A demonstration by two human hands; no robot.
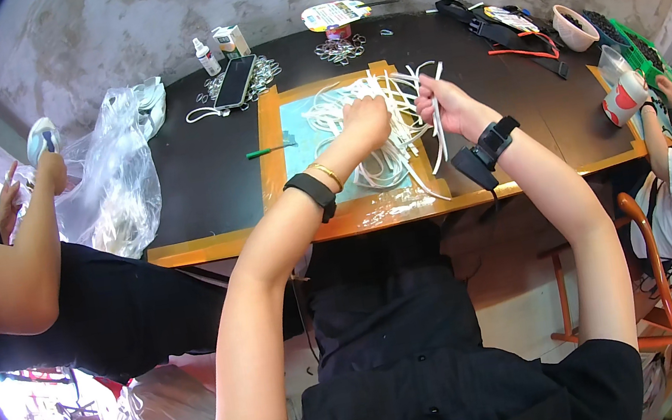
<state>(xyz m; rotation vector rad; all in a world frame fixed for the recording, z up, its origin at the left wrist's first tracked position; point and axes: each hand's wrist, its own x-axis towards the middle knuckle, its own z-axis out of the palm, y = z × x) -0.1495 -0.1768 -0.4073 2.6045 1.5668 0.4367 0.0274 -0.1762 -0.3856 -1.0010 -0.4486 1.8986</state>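
A loose heap of white cords [386,169] lies in front of me on a light-blue sheet [296,116] edged with brown tape. My left hand [366,123] is closed over the heap, knuckles up, with its fingers curled down among the cords; the fingertips are hidden. Just right of it, my right hand [451,106] pinches a few white cords between thumb and fingers. Their ends stick up above the hand and hang below it toward the table. A thin tool with a green handle [260,153] lies left of the heap.
Metal clips [341,51], a phone [236,82], a small bottle [206,57] and a box [231,41] stand behind. Black straps [501,33] and a pink bowl [575,27] are at far right. Left, another person's hand [52,170] is near a clear plastic bag [118,177].
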